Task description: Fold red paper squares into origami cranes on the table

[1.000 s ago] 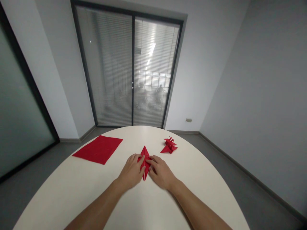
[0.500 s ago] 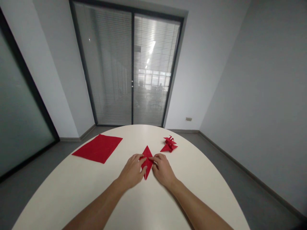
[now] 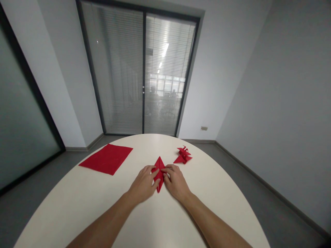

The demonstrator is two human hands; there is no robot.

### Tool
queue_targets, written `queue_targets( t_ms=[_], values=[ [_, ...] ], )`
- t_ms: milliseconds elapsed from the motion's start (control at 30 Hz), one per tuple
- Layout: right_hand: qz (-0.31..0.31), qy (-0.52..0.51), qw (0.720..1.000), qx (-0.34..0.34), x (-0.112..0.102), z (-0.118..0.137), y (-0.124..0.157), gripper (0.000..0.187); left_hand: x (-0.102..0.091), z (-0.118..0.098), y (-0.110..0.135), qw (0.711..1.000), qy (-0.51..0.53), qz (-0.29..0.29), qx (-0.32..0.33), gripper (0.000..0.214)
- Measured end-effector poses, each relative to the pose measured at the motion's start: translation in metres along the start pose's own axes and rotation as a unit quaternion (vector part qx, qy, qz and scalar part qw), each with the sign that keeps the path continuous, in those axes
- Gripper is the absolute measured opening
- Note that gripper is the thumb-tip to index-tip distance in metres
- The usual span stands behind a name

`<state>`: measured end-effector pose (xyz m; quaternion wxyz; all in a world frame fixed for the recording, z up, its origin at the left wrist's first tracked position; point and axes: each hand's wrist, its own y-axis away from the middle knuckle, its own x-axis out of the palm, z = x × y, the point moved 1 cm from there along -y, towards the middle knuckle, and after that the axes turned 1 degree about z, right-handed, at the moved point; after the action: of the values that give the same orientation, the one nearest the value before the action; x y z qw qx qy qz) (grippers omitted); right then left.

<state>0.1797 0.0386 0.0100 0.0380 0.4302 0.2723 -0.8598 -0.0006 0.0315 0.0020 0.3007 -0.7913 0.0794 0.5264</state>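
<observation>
Roughly by size. Counter (image 3: 77, 206): round, white, and it carries everything noted below.

Flat red sheet (image 3: 106, 159): unfolded, lying far left, well apart from both hands.

Left hand (image 3: 143, 186) and right hand (image 3: 177, 182): both palm-down at the counter's middle, meeting from either side over one piece. Neither hand grips anything. The fingers (image 3: 155, 173) are stretched out and only lightly curled. Their tips press down on the paper rather than closing around it.

Folded red paper (image 3: 160, 163): a narrow diamond flat on the counter between the two hands. Its far point sticks out beyond the fingertips and its near point shows in the gap between the hands. The middle is covered, so the flaps there cannot be read.

Small folded red figure (image 3: 183, 155): it stands beyond and right of the right hand, near but not touching.

Judgement: the step in hand looks like flattening a crease along the diamond's centre line, with both hands pinning the flaps. Any further fold calls for holding the piece steady on the counter, keeping the edges matched to the centre line, and using firm fingertip pressure along the crease.
</observation>
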Motion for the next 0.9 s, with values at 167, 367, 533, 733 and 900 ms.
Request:
queue_targets(
  t_ms=[167,367,533,733,900],
  values=[
    [0.000,-0.014,1.000,-0.007,0.0006,-0.0008,-0.0027,0.031,-0.0021,-0.0017,-0.0002,1.000,0.006,-0.005,0.009,0.030],
    [-0.004,-0.017,1.000,0.016,0.0009,0.0003,-0.0032,0.025,-0.0042,-0.0049,-0.0009,1.000,-0.012,-0.013,0.015,0.029],
    [0.017,0.012,1.000,0.004,0.0009,0.0027,-0.0049,0.020,-0.0063,-0.0069,-0.0017,1.000,-0.010,-0.018,0.016,0.031],
    [0.059,0.074,0.995,-0.012,-0.0043,0.0057,-0.0035,0.029,-0.0044,-0.0037,0.0002,1.000,-0.005,-0.008,0.029,0.034],
    [0.086,0.104,0.991,-0.002,-0.0065,0.0072,0.0030,0.040,0.0012,0.0002,0.0017,1.000,-0.003,0.004,0.024,0.038]
  ],
)
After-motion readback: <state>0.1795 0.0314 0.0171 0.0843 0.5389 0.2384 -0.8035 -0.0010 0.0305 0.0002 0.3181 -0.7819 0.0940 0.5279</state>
